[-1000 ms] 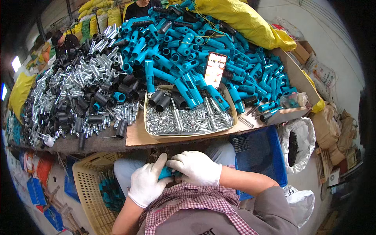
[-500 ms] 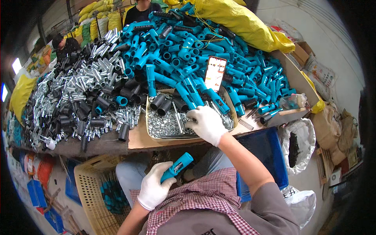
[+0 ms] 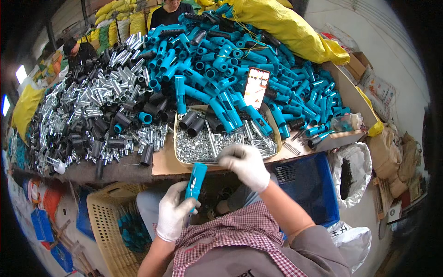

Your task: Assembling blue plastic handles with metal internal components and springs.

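Observation:
In my gloved left hand [image 3: 171,213], fingers wrapped round it, is a teal slotted tube [image 3: 197,179], held nearly upright over my lap. My right hand [image 3: 248,167], also in a white glove, hovers at the tray's front edge, right of the tube and apart from it. Its thumb and fingers are pinched together; what they hold, if anything, cannot be made out. Just beyond, a shallow tray [image 3: 176,156] holds small silvery metal pieces [image 3: 196,144], metal pins and black sleeves [image 3: 195,126]. Several slotted teal tubes [image 3: 224,111] lean across its back.
Teal tubes [image 3: 207,51] are heaped behind the tray, with a lit phone [image 3: 256,87] propped against them. Metal and black parts [image 3: 92,115] pile up at left. Below are a yellow crate [image 3: 102,210] and a blue bin [image 3: 318,194]. Two people [image 3: 171,14] [image 3: 79,51] are beyond the heap.
My right hand has come back from the tray's contents toward me. My left hand has lifted the teal tube slightly and tipped it more upright.

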Demonstrator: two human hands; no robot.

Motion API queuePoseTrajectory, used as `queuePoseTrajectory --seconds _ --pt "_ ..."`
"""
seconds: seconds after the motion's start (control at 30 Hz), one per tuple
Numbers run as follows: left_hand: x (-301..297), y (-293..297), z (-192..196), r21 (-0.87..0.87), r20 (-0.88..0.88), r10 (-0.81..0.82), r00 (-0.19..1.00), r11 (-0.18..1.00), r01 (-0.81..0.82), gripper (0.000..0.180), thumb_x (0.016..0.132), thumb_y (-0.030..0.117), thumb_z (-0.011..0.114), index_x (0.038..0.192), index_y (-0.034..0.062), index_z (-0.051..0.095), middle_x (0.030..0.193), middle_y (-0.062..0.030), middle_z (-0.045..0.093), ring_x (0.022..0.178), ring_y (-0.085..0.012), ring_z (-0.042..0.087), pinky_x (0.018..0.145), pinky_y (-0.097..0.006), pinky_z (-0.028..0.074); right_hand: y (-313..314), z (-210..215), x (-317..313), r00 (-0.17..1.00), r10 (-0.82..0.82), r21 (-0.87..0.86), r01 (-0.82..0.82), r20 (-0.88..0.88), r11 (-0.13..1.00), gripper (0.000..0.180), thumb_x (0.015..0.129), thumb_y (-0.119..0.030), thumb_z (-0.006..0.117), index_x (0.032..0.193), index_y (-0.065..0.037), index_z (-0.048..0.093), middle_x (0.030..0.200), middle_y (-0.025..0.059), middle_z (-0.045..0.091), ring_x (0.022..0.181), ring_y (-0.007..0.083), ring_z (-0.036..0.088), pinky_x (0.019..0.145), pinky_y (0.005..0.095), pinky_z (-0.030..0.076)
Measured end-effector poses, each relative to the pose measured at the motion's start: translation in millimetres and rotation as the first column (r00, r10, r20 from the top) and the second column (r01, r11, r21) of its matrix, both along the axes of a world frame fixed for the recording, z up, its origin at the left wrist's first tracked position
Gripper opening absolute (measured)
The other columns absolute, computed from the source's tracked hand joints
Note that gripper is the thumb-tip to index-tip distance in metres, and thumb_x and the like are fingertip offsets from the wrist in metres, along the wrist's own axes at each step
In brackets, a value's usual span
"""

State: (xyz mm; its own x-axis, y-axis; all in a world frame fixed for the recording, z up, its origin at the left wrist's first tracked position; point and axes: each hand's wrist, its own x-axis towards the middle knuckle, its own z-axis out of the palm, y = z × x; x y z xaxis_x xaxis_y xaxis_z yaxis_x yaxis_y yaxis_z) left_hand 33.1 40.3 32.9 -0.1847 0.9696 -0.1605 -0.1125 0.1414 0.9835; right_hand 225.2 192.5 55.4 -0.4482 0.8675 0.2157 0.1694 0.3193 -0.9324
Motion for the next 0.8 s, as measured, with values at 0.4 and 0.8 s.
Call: queuePoseTrajectory --seconds 0.4,0.8 --pt "16 3 -12 0.225 -0.341 0.093 0.935 0.974 -0.015 0.055 0.081 -0.005 0.061 0.134 -0.0072 0.047 0.120 -0.0124 0.058 0.109 -0.0179 0.057 0.098 -0.031 0.045 -54 -6 -19 0.986 -0.025 -0.058 0.035 0.167 0.998 0.028 0.070 -0.018 0.083 0.086 -0.002 0.067 0.078 0.0116 0.067 0.071 0.0185 0.066 0.070 0.0317 0.052" --pt "12 -2 0 0.093 0.072 -0.096 0.993 0.992 0.089 0.053 0.086 0.001 0.064 0.136 -0.0072 0.047 0.117 -0.0129 0.060 0.088 -0.0175 0.066 0.072 -0.029 0.056 -47 -25 -20 0.916 0.157 -0.387 -0.304 -0.369 0.871 0.050 0.074 -0.022 0.085 0.113 -0.001 0.062 0.096 0.0030 0.065 0.088 0.0115 0.058 0.083 0.0288 0.050"
